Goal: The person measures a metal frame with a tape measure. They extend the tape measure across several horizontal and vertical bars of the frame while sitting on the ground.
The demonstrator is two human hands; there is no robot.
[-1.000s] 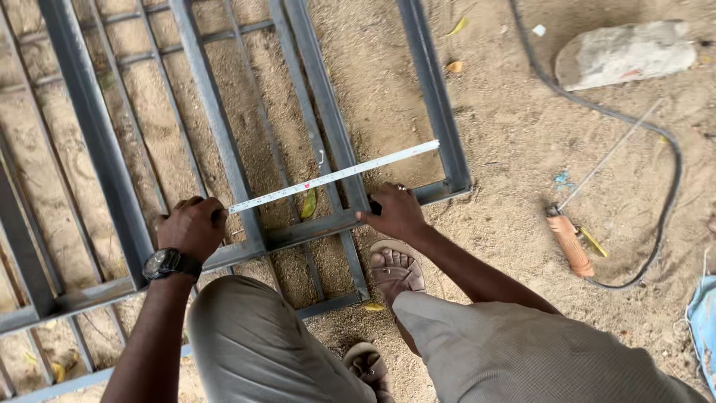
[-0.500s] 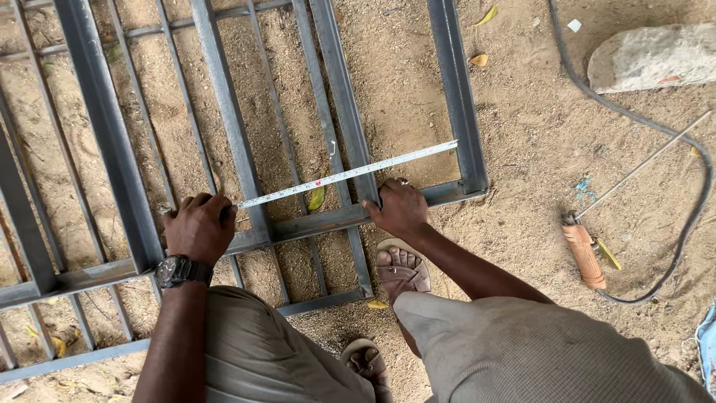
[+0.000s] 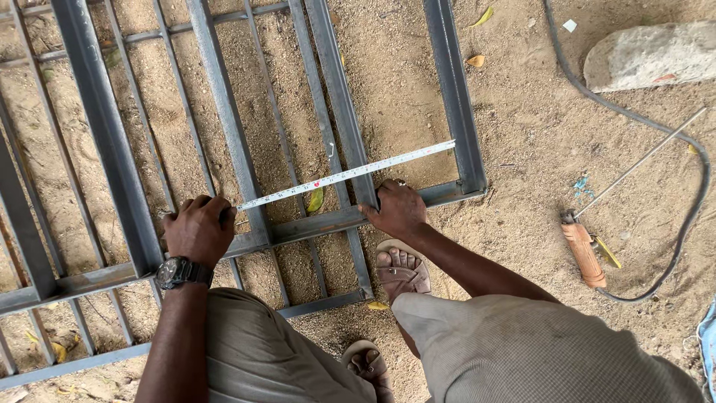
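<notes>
A grey steel bar frame (image 3: 112,142) lies flat on sandy ground. A white measuring tape (image 3: 350,174) stretches across it from my left hand to the frame's right upright (image 3: 456,89). My left hand (image 3: 198,228), with a black wristwatch, is closed over the tape's case on a cross bar. On the same cross bar (image 3: 313,224), just below the tape, rests my right hand (image 3: 397,209), fingers curled against the steel. Whether it pinches the tape is unclear.
My sandalled feet (image 3: 401,267) stand by the frame's lower edge. An orange-handled welding electrode holder (image 3: 583,252) with a rod and a black cable (image 3: 686,216) lies on the sand at right. A grey stone (image 3: 649,56) sits at top right.
The view has shifted slightly, so the frame sits more to the right. Both hands and the tape hold about the same places on the frame.
</notes>
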